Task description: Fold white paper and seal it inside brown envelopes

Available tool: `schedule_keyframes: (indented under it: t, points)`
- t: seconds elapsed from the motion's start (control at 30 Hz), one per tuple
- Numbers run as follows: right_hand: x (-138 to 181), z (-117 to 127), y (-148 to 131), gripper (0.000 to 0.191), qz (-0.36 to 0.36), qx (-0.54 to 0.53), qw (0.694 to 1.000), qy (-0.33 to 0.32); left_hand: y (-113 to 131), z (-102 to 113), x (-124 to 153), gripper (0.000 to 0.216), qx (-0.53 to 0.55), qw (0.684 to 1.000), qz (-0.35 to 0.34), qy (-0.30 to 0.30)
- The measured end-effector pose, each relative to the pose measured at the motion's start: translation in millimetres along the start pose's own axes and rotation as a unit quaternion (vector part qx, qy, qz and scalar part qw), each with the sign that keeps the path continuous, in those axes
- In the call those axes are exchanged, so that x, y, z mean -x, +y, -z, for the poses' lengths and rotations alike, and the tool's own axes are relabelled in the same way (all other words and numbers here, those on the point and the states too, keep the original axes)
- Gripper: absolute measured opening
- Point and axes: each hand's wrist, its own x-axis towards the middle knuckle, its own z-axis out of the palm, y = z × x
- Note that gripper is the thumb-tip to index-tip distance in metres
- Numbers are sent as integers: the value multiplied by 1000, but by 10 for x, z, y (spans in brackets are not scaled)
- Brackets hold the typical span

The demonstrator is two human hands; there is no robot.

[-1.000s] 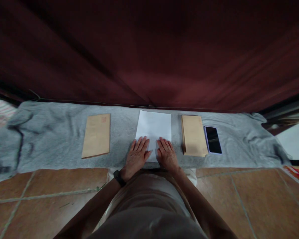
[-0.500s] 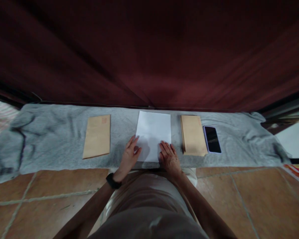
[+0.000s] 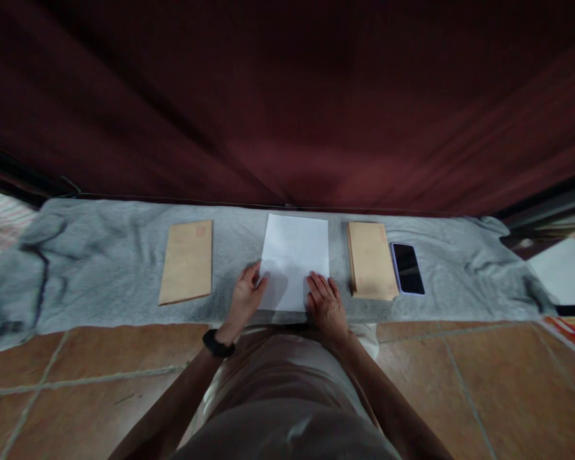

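Note:
A white sheet of paper point(image 3: 294, 246) lies flat in front of me on a grey cloth point(image 3: 124, 255); whether more sheets lie beneath it I cannot tell. My right hand point(image 3: 326, 306) rests with outstretched fingers on its lower right corner. At the lower left edge of the paper is my left hand point(image 3: 245, 294), its fingers apart and thumb near the edge, holding nothing. To the right sits a stack of brown envelopes point(image 3: 374, 260). Off to the left lies a brown envelope point(image 3: 186, 262) with a small reddish print at its top.
A phone point(image 3: 408, 268) in a light purple case lies just right of the envelope stack. Behind the cloth hangs a dark red curtain point(image 3: 287, 128). Orange floor tiles point(image 3: 124, 358) show below the near edge. Another white sheet point(image 3: 568, 271) is at the far right.
My left hand has shifted slightly left, away from the paper, with its fingers drawn in a little. My right hand and the paper stay in place.

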Motion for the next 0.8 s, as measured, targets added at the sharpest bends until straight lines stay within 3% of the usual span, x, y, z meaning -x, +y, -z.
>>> schedule_keyframes:
  t: [0.13,0.3,0.6,0.8]
  points:
    - [1,1,0,48,0,0,1000,3,64,36,-71,47,34,999,38,15]
    - [2,9,1,48,-1,1,1000,-2,163,67,-77,58,69,994,89,-10]
    - [36,19,49,50,21,-30,999,-5,196,215,76,82,198,967,123,-102]
    - [117,50,196,53,43,-132,990,-3,229,311,123,52,272,937,198,-92]
